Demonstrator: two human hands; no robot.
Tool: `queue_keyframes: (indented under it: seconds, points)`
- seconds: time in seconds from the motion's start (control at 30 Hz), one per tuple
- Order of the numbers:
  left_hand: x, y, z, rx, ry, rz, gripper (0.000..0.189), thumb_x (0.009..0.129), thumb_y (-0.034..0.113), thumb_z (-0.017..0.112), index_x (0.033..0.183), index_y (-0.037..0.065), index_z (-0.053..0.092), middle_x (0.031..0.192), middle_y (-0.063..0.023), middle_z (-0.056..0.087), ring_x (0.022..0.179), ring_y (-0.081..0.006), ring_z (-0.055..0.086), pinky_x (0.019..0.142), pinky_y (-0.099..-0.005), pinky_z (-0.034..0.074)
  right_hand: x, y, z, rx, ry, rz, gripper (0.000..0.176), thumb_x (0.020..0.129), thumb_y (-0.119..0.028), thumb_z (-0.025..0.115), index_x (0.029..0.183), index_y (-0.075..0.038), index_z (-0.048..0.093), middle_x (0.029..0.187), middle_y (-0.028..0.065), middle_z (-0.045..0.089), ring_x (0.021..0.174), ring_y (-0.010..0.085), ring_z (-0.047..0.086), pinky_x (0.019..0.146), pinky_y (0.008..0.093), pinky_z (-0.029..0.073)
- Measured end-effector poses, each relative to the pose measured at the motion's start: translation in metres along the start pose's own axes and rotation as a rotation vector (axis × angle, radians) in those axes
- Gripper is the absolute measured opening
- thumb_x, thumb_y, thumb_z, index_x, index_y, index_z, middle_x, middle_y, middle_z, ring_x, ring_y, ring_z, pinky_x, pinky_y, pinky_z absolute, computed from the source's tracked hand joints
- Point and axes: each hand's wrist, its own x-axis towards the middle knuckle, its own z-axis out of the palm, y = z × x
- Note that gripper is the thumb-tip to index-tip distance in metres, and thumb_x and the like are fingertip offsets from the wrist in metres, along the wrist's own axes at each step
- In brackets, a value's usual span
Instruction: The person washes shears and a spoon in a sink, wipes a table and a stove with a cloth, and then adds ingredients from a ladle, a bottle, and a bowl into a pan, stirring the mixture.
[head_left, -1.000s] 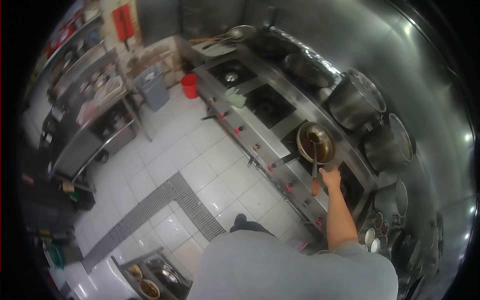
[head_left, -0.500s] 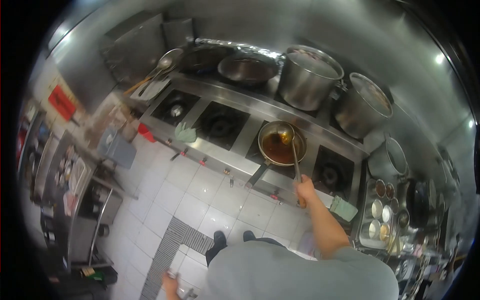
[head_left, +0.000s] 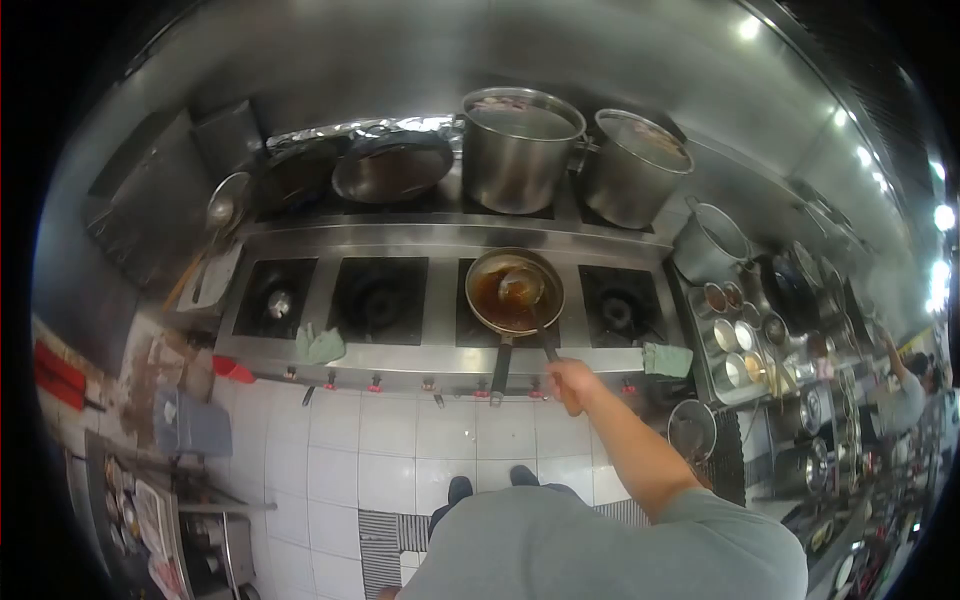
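Observation:
My right hand [head_left: 570,384] is closed round the wooden handle of a ladle [head_left: 521,288]. The ladle's bowl rests in reddish-brown liquid inside a frying pan [head_left: 480,262]. This pan sits on a burner right of the stove's middle, its black handle pointing toward me over the front edge. Of my left hand [head_left: 388,593] only a sliver of skin shows at the bottom edge, beside my shirt; its fingers are hidden.
Two tall steel pots [head_left: 515,165] [head_left: 632,180] and dark woks [head_left: 392,170] stand on the back ledge. Green cloths [head_left: 320,345] [head_left: 667,360] lie on the stove's front edge. At right are a tray of seasoning bowls [head_left: 733,370], a strainer [head_left: 692,430] and another person [head_left: 902,395].
My view has turned to the right and levelled. The ladle's bowl has dropped lower into the pan's liquid. My left hand has almost left the view.

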Motion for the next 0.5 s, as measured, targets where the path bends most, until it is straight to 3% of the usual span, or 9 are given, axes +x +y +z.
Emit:
queue_keyframes:
  seconds: [0.03,0.07,0.1,0.17,0.2,0.3,0.37,0.43,0.5]
  points:
    - [0.028,-0.004,-0.033,0.056,0.016,0.068,0.024,0.088,0.028,0.067,0.104,0.01,0.064,0.082,-0.0074,0.059,0.068,-0.023,0.058,0.055,-0.0432,0.046,-0.009,-0.009,0.001,0.121,-0.045,0.11,0.011,0.089,-0.005,0.063,0.096,-0.002,0.054,0.066,0.0087,0.056,0.049,0.0194,0.052,0.059,0.0414,0.056]
    - [0.049,0.006,-0.068,0.147,0.025,0.165,0.022,0.088,0.028,0.066,0.101,0.01,0.065,0.08,-0.007,0.058,0.066,-0.0222,0.057,0.054,-0.0429,0.045,-0.011,-0.012,-0.002,-0.052,-0.073,0.037,0.02,0.087,-0.005,0.063,0.107,0.0,0.058,0.074,0.015,0.062,0.06,0.0284,0.062,0.074,0.0465,0.058]
    - [0.067,0.02,-0.11,0.294,0.041,0.34,0.021,0.089,0.028,0.065,0.099,0.011,0.065,0.079,-0.0066,0.058,0.064,-0.0215,0.057,0.052,-0.0427,0.045,-0.02,-0.008,0.001,-0.032,-0.041,0.04,0.02,0.087,-0.005,0.063,0.107,0.0,0.058,0.074,0.015,0.062,0.06,0.0284,0.062,0.074,0.0465,0.058]
    - [0.093,0.067,-0.137,-0.533,0.188,-0.139,0.015,0.089,0.022,0.062,0.101,0.015,0.063,0.074,-0.0011,0.049,0.054,-0.0157,0.045,0.046,-0.0319,0.033,-0.04,-0.001,0.02,-0.762,0.329,-0.407,0.038,0.087,-0.006,0.062,0.124,-0.003,0.057,0.092,0.0214,0.069,0.084,0.0382,0.069,0.084,0.048,0.056]
    - [0.108,0.086,-0.157,-0.56,0.177,-0.074,0.019,0.088,0.02,0.062,0.107,0.015,0.062,0.075,-0.0003,0.05,0.056,-0.0146,0.047,0.047,-0.0314,0.033,-0.027,0.014,0.014,-1.038,0.427,-0.321,0.052,0.086,-0.008,0.063,0.137,-0.011,0.053,0.111,0.0235,0.068,0.107,0.0404,0.066,0.089,0.0482,0.053]
    - [0.163,0.147,-0.18,-0.49,0.157,0.057,0.026,0.088,0.02,0.063,0.113,0.017,0.058,0.075,0.0012,0.05,0.058,-0.0137,0.048,0.047,-0.0327,0.033,-0.047,0.036,0.014,-1.034,0.53,-0.301,0.056,0.088,-0.011,0.058,0.143,-0.014,0.048,0.117,0.0247,0.067,0.112,0.0409,0.064,0.091,0.0493,0.052]
    - [0.203,0.173,-0.18,-0.471,0.213,0.071,0.026,0.088,0.023,0.064,0.112,0.019,0.056,0.076,0.001,0.05,0.059,-0.0141,0.048,0.047,-0.0339,0.032,-0.052,0.049,0.008,-0.876,0.55,-0.194,0.051,0.088,-0.013,0.062,0.139,-0.015,0.052,0.116,0.0225,0.068,0.108,0.0393,0.066,0.089,0.0503,0.052]
    - [0.228,0.198,-0.171,-0.41,-0.097,0.092,0.024,0.089,0.022,0.067,0.11,0.024,0.056,0.081,0.0026,0.055,0.067,-0.0161,0.054,0.053,-0.0373,0.038,-0.066,0.06,0.009,-0.816,0.558,-0.288,0.05,0.089,-0.01,0.059,0.138,-0.015,0.052,0.113,0.0229,0.068,0.11,0.0409,0.065,0.091,0.0517,0.05]
    - [0.223,0.216,-0.137,-0.445,-0.179,0.035,0.016,0.092,0.026,0.065,0.107,0.025,0.058,0.082,0.0034,0.056,0.071,-0.0155,0.055,0.056,-0.0377,0.039,-0.061,0.099,0.013,-0.727,0.63,-0.37,0.049,0.089,-0.01,0.06,0.137,-0.013,0.052,0.107,0.0218,0.069,0.101,0.038,0.067,0.084,0.0491,0.053]
